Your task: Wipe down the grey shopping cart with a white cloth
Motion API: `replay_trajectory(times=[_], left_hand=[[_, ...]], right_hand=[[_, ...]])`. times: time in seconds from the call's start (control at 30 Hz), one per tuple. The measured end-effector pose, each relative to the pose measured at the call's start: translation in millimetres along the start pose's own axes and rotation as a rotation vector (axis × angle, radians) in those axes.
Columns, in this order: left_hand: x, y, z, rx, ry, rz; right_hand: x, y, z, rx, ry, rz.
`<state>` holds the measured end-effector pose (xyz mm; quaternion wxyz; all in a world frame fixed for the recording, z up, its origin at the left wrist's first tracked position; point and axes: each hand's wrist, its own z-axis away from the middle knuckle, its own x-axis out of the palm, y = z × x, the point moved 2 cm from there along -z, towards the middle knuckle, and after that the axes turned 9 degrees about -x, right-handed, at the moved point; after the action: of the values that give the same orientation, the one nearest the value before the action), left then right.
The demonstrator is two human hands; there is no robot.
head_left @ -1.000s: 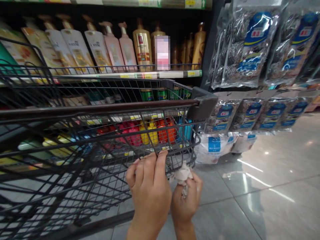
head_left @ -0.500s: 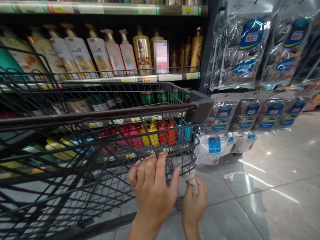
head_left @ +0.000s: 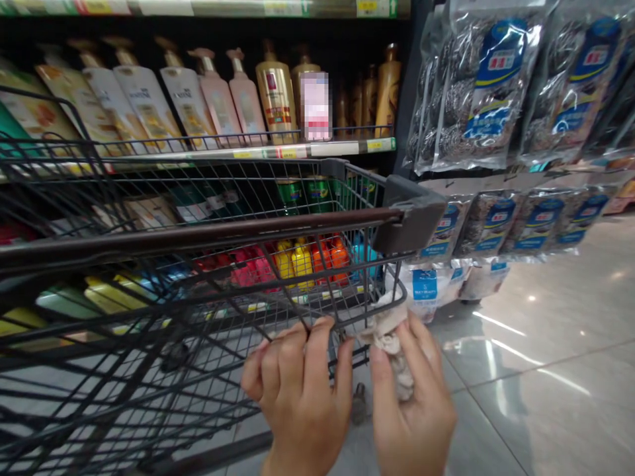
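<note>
A dark wire shopping cart fills the left and middle of the head view. My left hand has its fingers curled over the wires of the cart's near side. Just to its right, my right hand pinches a crumpled off-white cloth. The cloth touches the wires at the cart's right corner, below the grey plastic corner piece. Part of the cloth is hidden behind my right fingers.
Behind the cart, a shelf carries pump bottles, with colourful bottles lower down. Bags of steel-wool scrubbers hang at the right. Grey tiled floor reflects the lights.
My right hand has moved up and to the right with the cloth, now higher at the cart's corner. My left hand stays on the wires; the corner piece appears farther right.
</note>
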<state>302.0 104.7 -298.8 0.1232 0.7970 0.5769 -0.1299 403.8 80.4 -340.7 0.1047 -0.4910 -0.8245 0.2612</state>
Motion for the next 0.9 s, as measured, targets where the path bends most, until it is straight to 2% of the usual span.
replay_trajectory(times=[0.13, 0.2, 0.3, 0.4, 0.53, 0.7, 0.9], left_hand=[[1.3, -1.4, 1.3, 0.011, -0.015, 0.002], [1.6, -2.4, 1.5, 0.007, -0.023, 0.001], [1.1, -2.8, 1.4, 0.010, -0.026, 0.001], [0.5, -3.5, 1.6, 0.006, -0.032, -0.005], [0.8, -6.1, 2.4, 0.027, -0.030, -0.009], [2.3, -7.1, 1.3, 0.032, -0.028, -0.011], [6.6, -5.0, -2.8, 0.033, -0.044, -0.024]], right_hand=[[-9.3, 4.1, 16.8, -0.021, -0.179, 0.080], [-12.1, 7.8, 15.6, -0.087, -0.212, 0.110], [-11.6, 9.9, 5.5, -0.152, -0.133, 0.149], [-7.3, 6.0, -0.1, -0.124, -0.008, 0.202], [-0.7, 3.2, 13.4, -0.050, 0.120, 0.252], [8.7, 15.6, 40.3, 0.029, 0.178, 0.265], [16.8, 30.8, 49.1, 0.093, 0.179, 0.092]])
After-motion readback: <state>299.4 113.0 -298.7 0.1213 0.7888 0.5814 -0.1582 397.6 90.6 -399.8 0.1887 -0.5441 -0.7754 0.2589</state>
